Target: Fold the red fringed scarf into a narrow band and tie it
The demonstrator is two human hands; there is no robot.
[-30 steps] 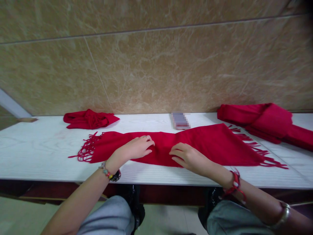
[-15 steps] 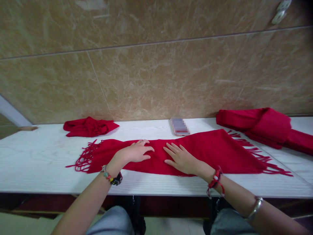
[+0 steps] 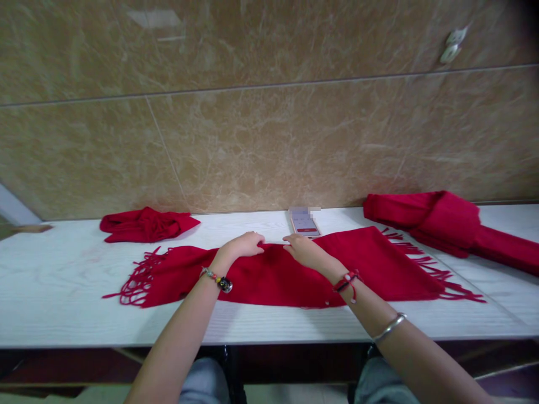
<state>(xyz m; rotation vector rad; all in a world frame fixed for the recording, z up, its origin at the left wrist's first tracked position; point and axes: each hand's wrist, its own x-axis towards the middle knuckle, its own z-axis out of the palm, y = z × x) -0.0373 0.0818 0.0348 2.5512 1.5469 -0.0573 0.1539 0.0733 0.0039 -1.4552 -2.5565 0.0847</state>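
Long red fringed fabric scarf lies beneath left hand and right hand, extending past both; fingers bent, grip cannot be determined.

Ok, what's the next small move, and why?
Perhaps draw the left hand and right hand apart along the far edge of the fringed red scarf, since both sit near its middle and that edge looks uneven, lying closer to the wall toward the right.

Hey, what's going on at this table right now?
A person's left hand and right hand are at the far edge of a fringed red scarf spread on a white table; whether they grip it is unclear. A smartphone lies beyond the scarf, with a bundled red cloth off to each side.
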